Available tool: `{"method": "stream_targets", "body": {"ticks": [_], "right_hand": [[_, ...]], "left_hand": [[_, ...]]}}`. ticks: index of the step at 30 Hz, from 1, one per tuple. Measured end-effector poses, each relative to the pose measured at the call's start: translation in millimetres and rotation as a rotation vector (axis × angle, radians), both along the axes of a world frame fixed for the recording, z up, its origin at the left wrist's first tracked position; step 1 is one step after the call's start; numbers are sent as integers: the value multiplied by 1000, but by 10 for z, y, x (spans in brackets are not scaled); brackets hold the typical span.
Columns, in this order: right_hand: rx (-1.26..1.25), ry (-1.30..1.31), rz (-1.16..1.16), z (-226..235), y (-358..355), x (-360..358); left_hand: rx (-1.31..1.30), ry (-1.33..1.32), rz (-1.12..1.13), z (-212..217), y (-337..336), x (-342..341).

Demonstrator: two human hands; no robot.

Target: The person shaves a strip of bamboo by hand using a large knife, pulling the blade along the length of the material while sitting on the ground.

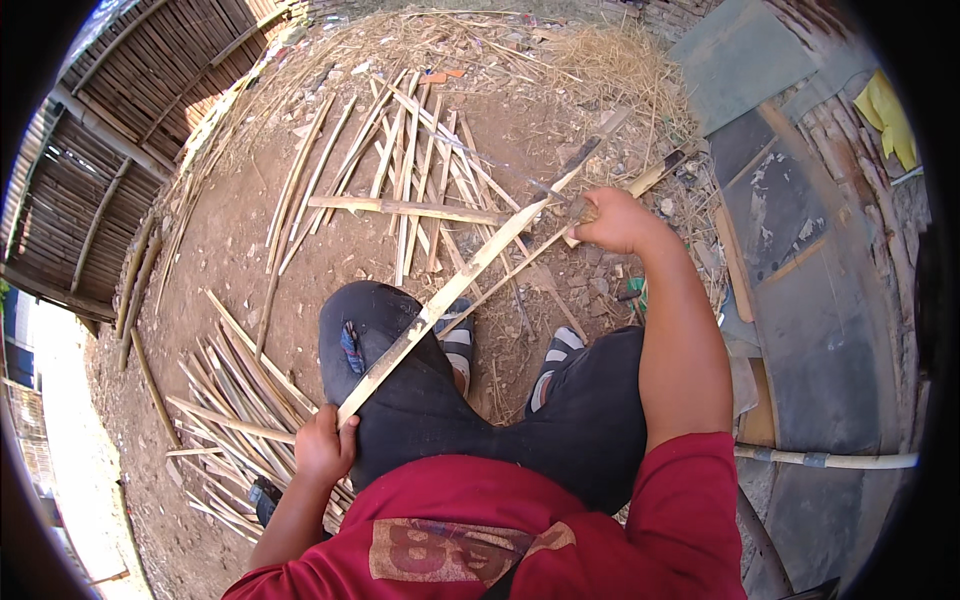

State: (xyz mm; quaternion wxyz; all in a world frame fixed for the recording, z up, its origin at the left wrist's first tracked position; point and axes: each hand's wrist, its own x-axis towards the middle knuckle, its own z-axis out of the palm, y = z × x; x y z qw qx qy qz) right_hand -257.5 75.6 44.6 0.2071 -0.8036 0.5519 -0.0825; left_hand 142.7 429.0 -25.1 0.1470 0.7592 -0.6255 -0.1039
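Left hand (322, 447) clamped on long pale split bamboo strip (440, 300) | right hand (615, 220) closed on wooden-handled knife (600, 190) | risk judged: blade slip toward black-trousered knee (370, 320) if strip twisted.

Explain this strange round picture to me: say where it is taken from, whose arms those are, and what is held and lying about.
The camera sits on a person's head and looks down, so its wide lens bends the edges round. The arms are that person's own, seated on bare dirt ground. The left hand grips the near end of a long bamboo strip that lies across the knee. The right hand holds a knife against the strip's far part. More bamboo strips lie in one pile ahead and another pile by the left hand. Striped sandals show below.
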Motion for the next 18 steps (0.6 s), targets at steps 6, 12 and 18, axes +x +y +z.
{"method": "stream_targets", "body": {"ticks": [6,12,18], "right_hand": [[205,83,302,459,400,567],[158,-211,-82,197,44,-185],[189,-1,319,519,500,561]], "left_hand": [[-59,59,-4,-138,94,92],[-14,61,-16,-41,17,9],[-61,122,-7,-72,101,75]]}}
